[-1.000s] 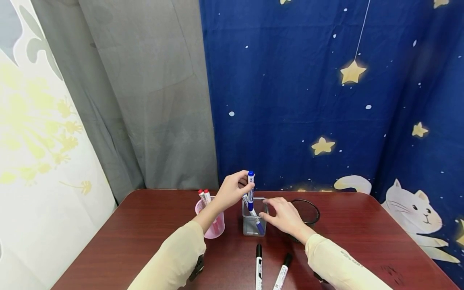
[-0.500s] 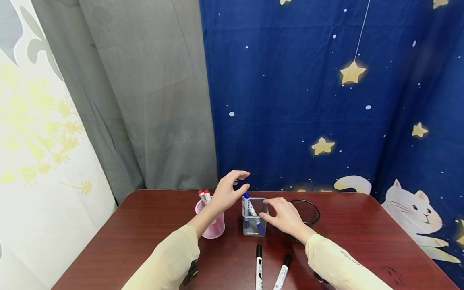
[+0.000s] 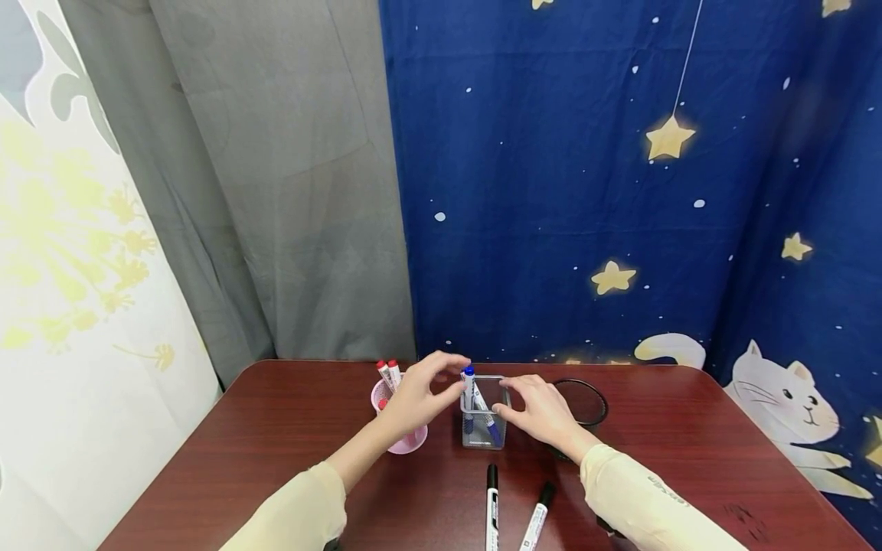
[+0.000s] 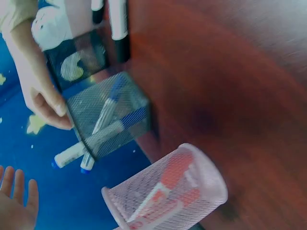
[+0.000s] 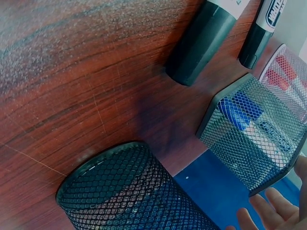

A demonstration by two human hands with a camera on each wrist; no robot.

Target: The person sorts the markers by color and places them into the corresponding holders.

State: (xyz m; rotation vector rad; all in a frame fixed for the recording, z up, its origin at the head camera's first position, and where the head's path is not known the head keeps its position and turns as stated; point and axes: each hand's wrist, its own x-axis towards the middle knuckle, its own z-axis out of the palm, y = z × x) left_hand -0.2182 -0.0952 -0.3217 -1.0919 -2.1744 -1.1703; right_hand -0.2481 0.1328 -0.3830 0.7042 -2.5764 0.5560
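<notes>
A square silver mesh pen holder (image 3: 484, 442) stands mid-table with two blue whiteboard markers (image 3: 469, 386) leaning in it. My left hand (image 3: 416, 394) is just left of its rim, thumb and fingers spread apart with nothing between them. In the left wrist view the fingers of that hand (image 4: 19, 203) show straight. My right hand (image 3: 540, 409) holds the holder's right side, thumb at the front corner and fingertips at the back corner of the rim. A pink mesh pen cup (image 3: 419, 436) with several red markers (image 4: 168, 179) stands to the left, partly hidden behind my left hand.
A round black mesh pen cup (image 5: 134, 191) stands right of the square holder, partly behind my right hand. Two black-capped whiteboard markers (image 3: 492, 501) lie in front on the brown table (image 3: 289, 436). Curtains (image 3: 551, 191) hang beyond the far edge.
My left hand has let go of a blue whiteboard marker, which dropped into the square holder. The hand then moved left and down. My right hand has stayed at the rim.
</notes>
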